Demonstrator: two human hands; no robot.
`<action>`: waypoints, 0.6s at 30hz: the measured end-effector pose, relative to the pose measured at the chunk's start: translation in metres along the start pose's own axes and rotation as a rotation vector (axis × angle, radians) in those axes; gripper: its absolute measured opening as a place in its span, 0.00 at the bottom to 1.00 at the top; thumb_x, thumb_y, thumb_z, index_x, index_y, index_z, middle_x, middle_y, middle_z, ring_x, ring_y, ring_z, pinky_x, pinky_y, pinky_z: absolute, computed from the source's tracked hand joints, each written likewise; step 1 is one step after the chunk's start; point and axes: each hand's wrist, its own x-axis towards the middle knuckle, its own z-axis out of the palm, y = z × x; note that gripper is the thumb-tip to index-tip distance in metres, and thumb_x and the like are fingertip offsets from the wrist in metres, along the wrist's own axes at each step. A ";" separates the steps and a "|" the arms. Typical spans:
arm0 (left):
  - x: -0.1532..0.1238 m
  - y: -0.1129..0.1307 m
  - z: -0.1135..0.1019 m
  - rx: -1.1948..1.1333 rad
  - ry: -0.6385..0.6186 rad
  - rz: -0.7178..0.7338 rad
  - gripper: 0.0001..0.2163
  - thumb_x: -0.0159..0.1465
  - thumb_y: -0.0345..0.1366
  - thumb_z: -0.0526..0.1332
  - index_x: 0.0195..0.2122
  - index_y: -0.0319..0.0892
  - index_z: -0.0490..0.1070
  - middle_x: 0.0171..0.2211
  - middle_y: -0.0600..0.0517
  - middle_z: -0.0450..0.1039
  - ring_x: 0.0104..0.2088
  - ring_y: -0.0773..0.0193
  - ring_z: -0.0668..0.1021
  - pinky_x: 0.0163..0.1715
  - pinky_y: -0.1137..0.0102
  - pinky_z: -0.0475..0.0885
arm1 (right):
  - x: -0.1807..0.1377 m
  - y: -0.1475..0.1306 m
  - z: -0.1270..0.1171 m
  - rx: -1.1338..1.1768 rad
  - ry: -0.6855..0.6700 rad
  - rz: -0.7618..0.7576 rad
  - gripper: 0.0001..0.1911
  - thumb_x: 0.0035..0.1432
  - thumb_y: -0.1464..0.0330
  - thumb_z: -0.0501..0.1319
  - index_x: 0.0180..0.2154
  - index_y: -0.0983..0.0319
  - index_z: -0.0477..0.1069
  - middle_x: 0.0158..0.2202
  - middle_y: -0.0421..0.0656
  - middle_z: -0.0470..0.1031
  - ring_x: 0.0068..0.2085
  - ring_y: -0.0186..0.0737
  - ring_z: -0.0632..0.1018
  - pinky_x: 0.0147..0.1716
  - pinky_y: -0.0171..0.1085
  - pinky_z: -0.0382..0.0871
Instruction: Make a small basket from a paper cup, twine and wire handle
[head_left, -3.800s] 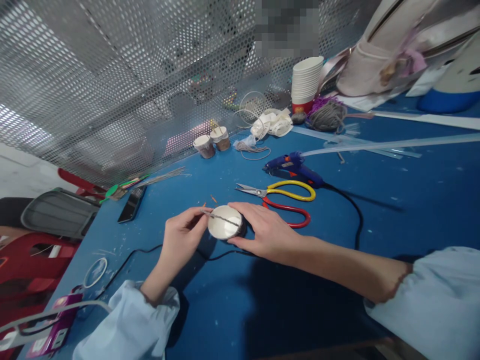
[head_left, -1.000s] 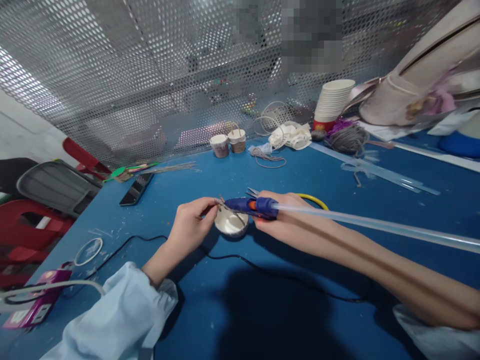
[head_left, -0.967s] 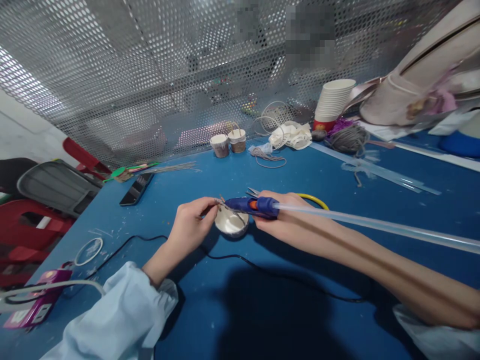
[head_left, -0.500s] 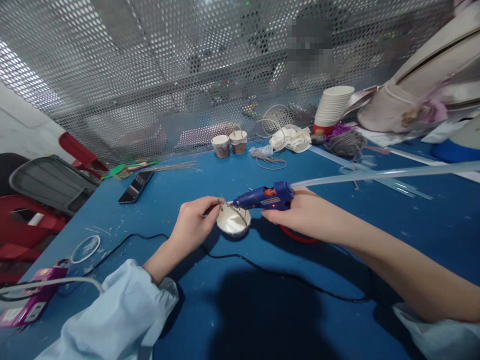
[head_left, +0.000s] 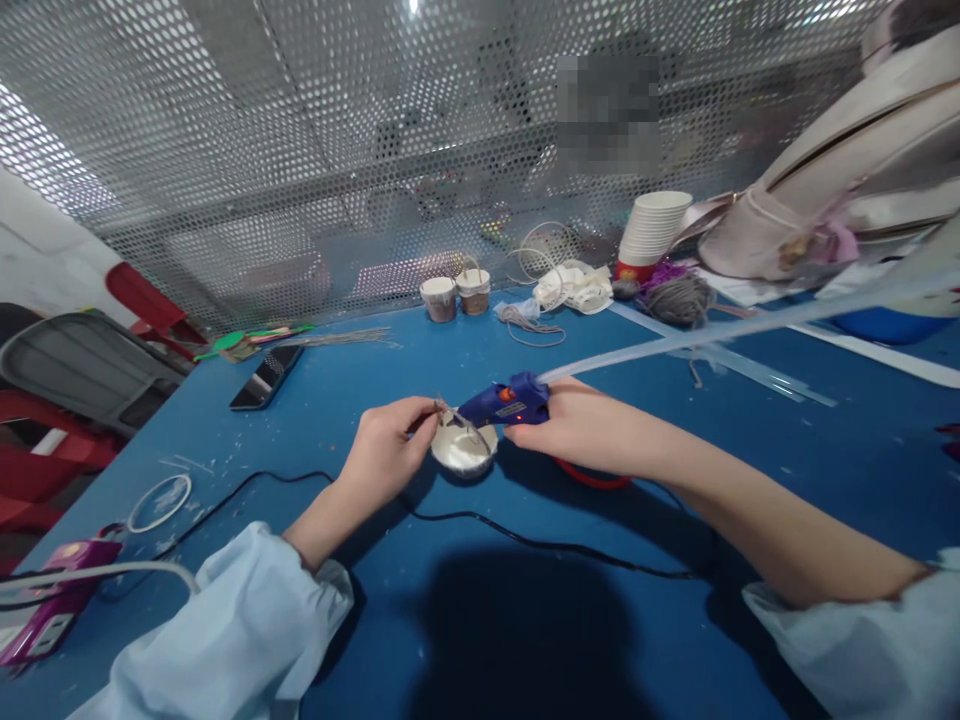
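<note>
My right hand grips a blue hot glue gun, its nozzle pointing left. A long clear glue stick sticks out of the gun's back. Between thumb and forefinger, my left hand pinches the end of a thin greyish-brown cord, which arches over a small white cup. The gun's nozzle meets the cord close to my left fingertips; whether it touches is too small to tell. Part of the cup's far rim is hidden by the cord and gun.
Behind stand two small cups, crumpled white material, stacked paper cups and grey yarn. A phone lies left. A black cable crosses the front; a purple power strip sits near left. A red ring lies under my right hand.
My right hand and the glue gun have shifted left and slightly down, the nozzle nearer my left fingertips. My left hand keeps its pinch on the cord. The view has moved slightly.
</note>
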 end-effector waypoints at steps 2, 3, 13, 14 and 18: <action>0.000 0.000 0.000 -0.009 -0.004 -0.005 0.08 0.62 0.30 0.57 0.33 0.41 0.77 0.35 0.48 0.82 0.34 0.62 0.83 0.34 0.72 0.75 | -0.002 0.001 0.006 0.012 0.024 -0.023 0.07 0.53 0.65 0.56 0.25 0.59 0.67 0.21 0.37 0.70 0.22 0.33 0.66 0.20 0.31 0.55; 0.000 0.000 0.000 -0.010 -0.007 -0.006 0.08 0.62 0.30 0.57 0.33 0.41 0.77 0.35 0.49 0.82 0.34 0.62 0.83 0.34 0.72 0.75 | -0.003 0.001 0.009 0.011 0.043 -0.026 0.07 0.53 0.65 0.56 0.27 0.59 0.68 0.23 0.37 0.71 0.22 0.33 0.67 0.20 0.31 0.55; 0.000 -0.001 -0.001 -0.006 0.003 0.018 0.07 0.63 0.30 0.58 0.31 0.41 0.76 0.33 0.49 0.82 0.32 0.63 0.82 0.34 0.73 0.75 | -0.006 0.012 0.031 -0.033 0.144 -0.034 0.03 0.52 0.67 0.58 0.29 0.59 0.66 0.25 0.39 0.73 0.24 0.36 0.68 0.23 0.33 0.55; 0.000 -0.001 -0.001 -0.008 0.003 0.018 0.07 0.62 0.30 0.58 0.31 0.41 0.76 0.33 0.49 0.82 0.32 0.63 0.82 0.33 0.73 0.75 | -0.006 0.012 0.032 -0.031 0.146 -0.031 0.03 0.52 0.67 0.58 0.29 0.59 0.66 0.25 0.39 0.73 0.24 0.36 0.68 0.23 0.33 0.55; 0.001 -0.003 -0.001 -0.011 0.003 0.014 0.07 0.62 0.30 0.58 0.31 0.41 0.75 0.33 0.49 0.82 0.32 0.63 0.82 0.33 0.73 0.75 | -0.006 0.009 0.034 -0.029 0.182 -0.052 0.03 0.53 0.68 0.58 0.27 0.59 0.65 0.25 0.39 0.72 0.24 0.35 0.68 0.23 0.33 0.55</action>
